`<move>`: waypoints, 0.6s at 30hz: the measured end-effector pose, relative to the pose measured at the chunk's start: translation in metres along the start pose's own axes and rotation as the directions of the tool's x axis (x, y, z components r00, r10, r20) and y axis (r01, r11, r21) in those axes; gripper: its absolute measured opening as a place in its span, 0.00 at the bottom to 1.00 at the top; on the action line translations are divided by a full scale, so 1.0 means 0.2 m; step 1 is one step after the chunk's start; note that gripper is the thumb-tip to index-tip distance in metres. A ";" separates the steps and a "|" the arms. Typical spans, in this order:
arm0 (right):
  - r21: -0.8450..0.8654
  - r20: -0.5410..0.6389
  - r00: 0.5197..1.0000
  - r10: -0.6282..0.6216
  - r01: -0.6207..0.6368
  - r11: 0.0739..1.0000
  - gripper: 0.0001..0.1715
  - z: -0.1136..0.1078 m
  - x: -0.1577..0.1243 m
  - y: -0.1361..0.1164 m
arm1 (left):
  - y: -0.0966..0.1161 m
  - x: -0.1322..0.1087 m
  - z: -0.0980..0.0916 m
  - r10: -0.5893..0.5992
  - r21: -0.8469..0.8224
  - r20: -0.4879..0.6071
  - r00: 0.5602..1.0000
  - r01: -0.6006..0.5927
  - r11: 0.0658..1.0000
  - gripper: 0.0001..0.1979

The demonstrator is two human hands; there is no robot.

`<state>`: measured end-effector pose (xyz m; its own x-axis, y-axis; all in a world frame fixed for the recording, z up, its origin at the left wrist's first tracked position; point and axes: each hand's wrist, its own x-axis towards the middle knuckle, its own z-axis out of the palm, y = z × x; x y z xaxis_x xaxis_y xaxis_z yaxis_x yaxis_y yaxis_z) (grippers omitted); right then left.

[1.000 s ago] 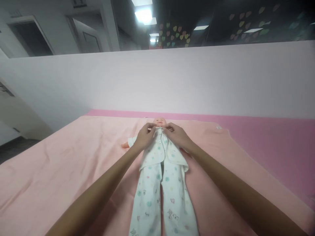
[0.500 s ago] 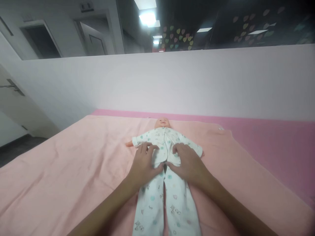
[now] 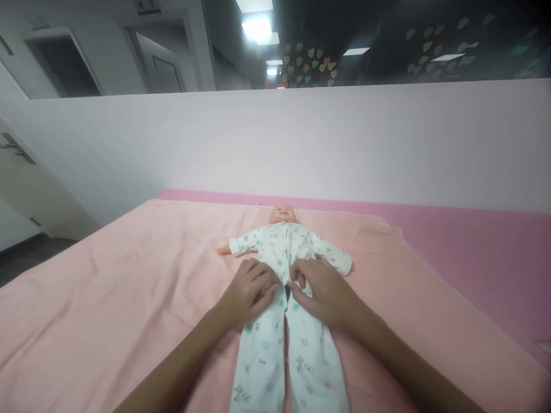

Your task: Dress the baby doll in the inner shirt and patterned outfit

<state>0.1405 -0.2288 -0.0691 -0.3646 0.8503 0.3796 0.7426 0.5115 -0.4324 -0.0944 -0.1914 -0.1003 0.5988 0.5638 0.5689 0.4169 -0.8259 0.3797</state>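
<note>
A baby doll (image 3: 283, 214) lies on its back, head toward the wall and arms spread. It wears a white printed top (image 3: 275, 241) and matching long trousers (image 3: 264, 355). At the doll's waist, my left hand (image 3: 253, 287) has its thumb and fingers pinched together on the hem of the top. My right hand (image 3: 316, 284) is beside it, thumb and curled fingers closed on the other side of the hem. A small dark gap shows between the hands, at the top of the trouser legs.
A wrinkled peach blanket (image 3: 129, 275) lies beneath the doll, over a pink surface (image 3: 465, 258). Behind stands a white wall (image 3: 322, 143) with dark glass above. A door with a handle (image 3: 17, 149) is at the far left.
The fingers of both hands have moved down and in to the doll's waist. They were spread over the top before and are now closed toward the thumbs.
</note>
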 end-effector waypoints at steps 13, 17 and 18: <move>0.063 0.082 0.950 0.300 -0.306 0.950 0.14 0.02 0.23 0.12 | -0.12 0.39 -0.01 -0.571 -0.265 0.255 0.781 0.624 0.735 0.17; 0.207 0.186 0.947 0.261 -0.297 0.932 0.13 -0.01 0.22 0.18 | -0.13 0.38 -0.02 -0.546 -0.295 0.268 0.794 0.607 0.738 0.19; 0.258 0.207 0.945 0.253 -0.302 0.918 0.13 -0.03 0.22 0.19 | -0.13 0.39 -0.03 -0.530 -0.312 0.289 0.797 0.602 0.735 0.19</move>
<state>0.1562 -0.1731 -0.0640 -0.2730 0.9587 0.0798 0.6469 0.2444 -0.7224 -0.0633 -0.1262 -0.0619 0.4540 0.8900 0.0414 0.4536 -0.2709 0.8491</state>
